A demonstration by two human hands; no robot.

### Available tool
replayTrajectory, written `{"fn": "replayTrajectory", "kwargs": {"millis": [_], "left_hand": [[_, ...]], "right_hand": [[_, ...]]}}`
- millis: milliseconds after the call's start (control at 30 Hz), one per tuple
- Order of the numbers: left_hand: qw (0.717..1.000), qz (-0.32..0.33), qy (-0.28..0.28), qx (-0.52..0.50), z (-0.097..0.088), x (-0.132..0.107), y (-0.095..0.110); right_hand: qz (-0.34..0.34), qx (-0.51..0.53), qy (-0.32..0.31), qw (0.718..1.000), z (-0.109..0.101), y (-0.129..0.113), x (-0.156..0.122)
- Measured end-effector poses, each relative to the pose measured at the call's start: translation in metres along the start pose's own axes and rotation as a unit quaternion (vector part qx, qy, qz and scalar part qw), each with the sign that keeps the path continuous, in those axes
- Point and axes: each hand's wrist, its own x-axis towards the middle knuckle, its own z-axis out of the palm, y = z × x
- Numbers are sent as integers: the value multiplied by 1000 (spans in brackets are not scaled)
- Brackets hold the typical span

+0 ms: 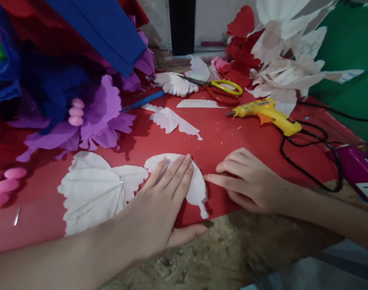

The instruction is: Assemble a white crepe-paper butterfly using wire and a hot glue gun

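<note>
A white cutout (pixel 198 191), curved along the top with a small tail at its lower right, is lying on a red sheet (pixel 220 145) in front of me. My left hand (pixel 162 193) is pressing down on it, palm down, fingers straight and close together, thumb spreading away to the right past the sheet's edge; it is flattening the paper rather than gripping it. My right hand (pixel 252 181) is resting just beside the cutout, fingers loosely bent and the index finger reaching toward its right edge; I am seeing nothing held there, and I cannot tell whether the fingertip is touching. To the left, a white butterfly (pixel 90 185) with a bit of wire (pixel 123 183) at its body is lying partly behind my left arm. Beyond my hands, a scalloped scrap (pixel 171 120) and a narrow strip (pixel 197 104) are lying flat. Farther back, scissors (pixel 206 83) with yellow and red handles are resting with their blades over a white stack (pixel 174 83). To the right, a yellow glue gun (pixel 264 112) is lying with its nozzle pointing left, its orange light glowing, near a black cord (pixel 295 165) and a magenta box (pixel 357 169). Purple petals (pixel 103 114) with pink beads (pixel 76 112) are filling the back left, under a blue sheet (pixel 108 34); white petals (pixel 286 72) and red petals (pixel 241 54) are rising at the back right.
</note>
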Motion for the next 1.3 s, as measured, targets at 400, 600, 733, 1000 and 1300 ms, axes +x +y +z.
{"fn": "replayTrajectory", "kwargs": {"millis": [400,600,733,1000,1300], "left_hand": [[1000,-14,6,10,1,1,1],[1000,15,8,-17,-1,1,3],[1000,15,-15,-19,2,1,3],[999,4,-39,-36,1,1,2],[997,0,-34,-63,3,2,3]], "right_hand": [[10,-22,25,999,-4,5,2],[31,-7,27,999,-2,6,1],[33,5,33,999,-1,7,1],[49,-12,48,998,-1,6,1],[54,21,44,997,-5,2,5]]}}
